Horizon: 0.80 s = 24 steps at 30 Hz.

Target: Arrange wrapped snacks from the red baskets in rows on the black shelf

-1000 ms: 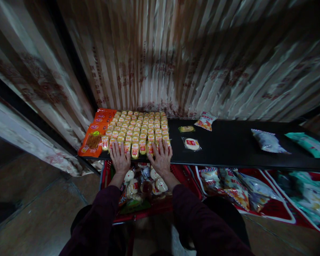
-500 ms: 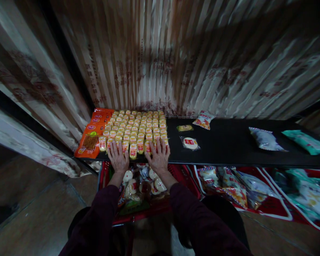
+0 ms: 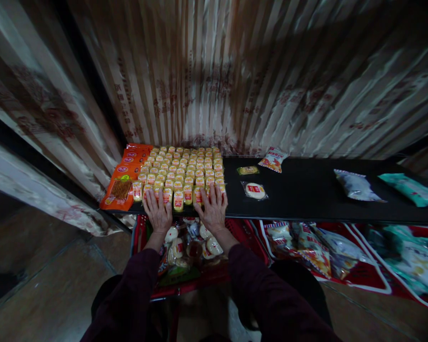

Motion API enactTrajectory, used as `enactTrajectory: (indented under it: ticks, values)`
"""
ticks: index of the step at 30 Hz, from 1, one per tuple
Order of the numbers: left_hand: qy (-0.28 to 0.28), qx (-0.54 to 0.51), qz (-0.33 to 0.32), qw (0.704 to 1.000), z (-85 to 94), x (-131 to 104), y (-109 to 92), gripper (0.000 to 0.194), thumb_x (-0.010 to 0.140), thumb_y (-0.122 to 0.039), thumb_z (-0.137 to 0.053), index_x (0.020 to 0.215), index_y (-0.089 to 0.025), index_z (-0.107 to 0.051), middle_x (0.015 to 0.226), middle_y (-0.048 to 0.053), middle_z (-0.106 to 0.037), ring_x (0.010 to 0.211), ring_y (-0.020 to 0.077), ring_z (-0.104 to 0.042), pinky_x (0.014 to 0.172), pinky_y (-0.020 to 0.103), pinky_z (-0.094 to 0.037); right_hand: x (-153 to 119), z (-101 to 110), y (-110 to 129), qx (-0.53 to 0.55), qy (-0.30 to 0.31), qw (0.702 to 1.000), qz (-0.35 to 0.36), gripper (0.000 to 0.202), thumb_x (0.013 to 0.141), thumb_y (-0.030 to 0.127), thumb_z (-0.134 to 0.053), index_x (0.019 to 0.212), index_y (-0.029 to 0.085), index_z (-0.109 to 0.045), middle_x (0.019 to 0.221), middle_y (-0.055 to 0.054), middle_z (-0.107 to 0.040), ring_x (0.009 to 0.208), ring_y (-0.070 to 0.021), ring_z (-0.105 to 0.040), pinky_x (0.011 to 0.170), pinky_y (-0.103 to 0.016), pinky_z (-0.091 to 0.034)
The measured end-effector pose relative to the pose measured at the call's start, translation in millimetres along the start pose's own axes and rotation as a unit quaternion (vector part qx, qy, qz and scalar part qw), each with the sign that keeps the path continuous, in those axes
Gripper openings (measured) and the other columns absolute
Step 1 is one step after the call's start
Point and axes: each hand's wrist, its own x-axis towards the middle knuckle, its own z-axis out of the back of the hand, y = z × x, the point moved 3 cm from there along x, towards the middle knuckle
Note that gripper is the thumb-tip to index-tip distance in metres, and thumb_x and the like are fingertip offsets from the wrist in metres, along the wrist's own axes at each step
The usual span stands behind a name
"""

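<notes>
Many small wrapped yellow cakes [image 3: 179,172] stand in close rows on the left part of a black shelf [image 3: 299,183]. My left hand [image 3: 159,211] lies with fingers apart on the front row, near its left end. Its fingers cover parts of a few cakes. Farther right along the same row, my right hand [image 3: 213,209] rests with spread fingers on the front cakes. Neither hand is closed around a cake. An orange snack bag [image 3: 120,178] lies flat along the left side of the rows.
Right of the rows lie a flat yellow packet [image 3: 248,170], a round wrapped cake [image 3: 255,190], a small snack bag [image 3: 273,159], a white bag [image 3: 358,185] and a green bag [image 3: 412,189]. Below stand red baskets [image 3: 257,244] of packets. A pleated curtain [image 3: 214,71] hangs behind.
Almost nothing differs. Both hands stay on the front row of cakes, and the view has shifted very slightly.
</notes>
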Motion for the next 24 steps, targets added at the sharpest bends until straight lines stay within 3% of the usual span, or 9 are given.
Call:
enactTrajectory:
  ticks: [12,24]
  values:
    - [-0.009,0.0,0.008,1.0,4.3,-6,0,0.061,0.09,-0.041,-0.035,0.141,-0.009,-0.033,0.151,0.019,-0.021,0.142,0.029,-0.01,0.112,0.055,-0.011,-6,5,-5,-0.006,-0.005,1.0,0.02,0.06,0.086,0.051,-0.049,0.139,0.026,-0.038,0.153,-0.01,-0.021,0.14,-0.0301,-0.016,0.109,-0.052,-0.014]
    - [0.012,0.019,-0.009,1.0,4.1,-9,-18,0.067,0.084,-0.05,-0.047,0.14,-0.013,-0.038,0.152,0.018,-0.021,0.142,0.033,-0.006,0.111,0.058,-0.012,-7,7,-7,-0.007,-0.001,1.0,0.019,0.058,0.087,0.051,-0.048,0.138,0.028,-0.04,0.152,-0.009,-0.025,0.139,-0.0302,-0.016,0.109,-0.053,-0.013]
